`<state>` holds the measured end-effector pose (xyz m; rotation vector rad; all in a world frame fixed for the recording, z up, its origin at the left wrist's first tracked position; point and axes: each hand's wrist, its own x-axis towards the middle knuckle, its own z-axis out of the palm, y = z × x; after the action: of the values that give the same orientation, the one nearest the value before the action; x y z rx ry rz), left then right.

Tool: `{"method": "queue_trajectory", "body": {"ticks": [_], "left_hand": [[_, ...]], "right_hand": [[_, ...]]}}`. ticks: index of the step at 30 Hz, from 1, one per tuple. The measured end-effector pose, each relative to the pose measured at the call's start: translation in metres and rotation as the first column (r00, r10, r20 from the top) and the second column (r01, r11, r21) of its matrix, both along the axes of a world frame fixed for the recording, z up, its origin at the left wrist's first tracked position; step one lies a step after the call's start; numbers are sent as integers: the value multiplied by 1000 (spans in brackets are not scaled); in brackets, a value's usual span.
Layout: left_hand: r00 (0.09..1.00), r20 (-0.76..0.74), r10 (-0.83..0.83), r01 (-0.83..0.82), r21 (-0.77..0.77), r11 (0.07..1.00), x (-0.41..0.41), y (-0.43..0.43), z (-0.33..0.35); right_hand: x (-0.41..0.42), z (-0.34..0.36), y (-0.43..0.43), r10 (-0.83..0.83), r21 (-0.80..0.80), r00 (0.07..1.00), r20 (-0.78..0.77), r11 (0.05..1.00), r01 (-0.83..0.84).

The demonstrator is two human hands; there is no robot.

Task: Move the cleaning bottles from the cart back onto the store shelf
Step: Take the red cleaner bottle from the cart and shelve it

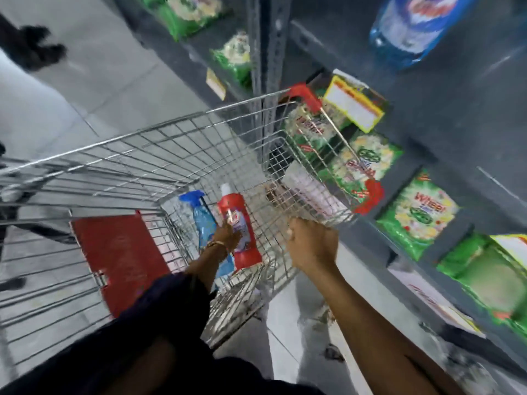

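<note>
A wire shopping cart (176, 143) stands beside a grey store shelf (445, 155). Inside it lie a red bottle (242, 223) with a white cap and a blue spray bottle (201, 220) with a blue trigger head, side by side. My left hand (228, 233) reaches down into the cart and closes around the red bottle's middle. My right hand (312, 242) is a fist gripping the cart's right rim near the shelf. The image is motion-blurred.
The shelf holds several green detergent bags (416, 220), a yellow price tag (353, 105) and a large blue bottle (413, 27) higher up. The cart's red child-seat flap (119, 252) is at the left. Another person's dark legs (31, 47) stand far left on the pale tiled floor.
</note>
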<state>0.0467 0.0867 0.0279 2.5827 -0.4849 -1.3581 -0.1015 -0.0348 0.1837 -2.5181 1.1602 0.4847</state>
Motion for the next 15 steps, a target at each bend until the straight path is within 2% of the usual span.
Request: {"method": "queue_trajectory", "body": {"ticks": [2,5,7,11,15], "left_hand": [[978,-77,196,-198,-20,980,-6,-5,-17],[902,-27,431,-432,-47,901,-17,-14,-37],[833,-55,551,-553,-85,829,-18,-17,-42],[839,-174,516,-532,-67,844,-8,-12,-43],[901,-186,391,-425,-199,883,-4,-22,-1]], "right_hand": [[1,-4,-2,5,-10,999,-40,1000,-5],[3,-4,-1,5,-26,1000,-28,1000,-6],[3,-1,-1,-1,-18,1000,-29,1000,0],[4,5,1,-13,-21,999,-34,1000,12],[2,9,3,-28,-39,999,33,999,29]]}}
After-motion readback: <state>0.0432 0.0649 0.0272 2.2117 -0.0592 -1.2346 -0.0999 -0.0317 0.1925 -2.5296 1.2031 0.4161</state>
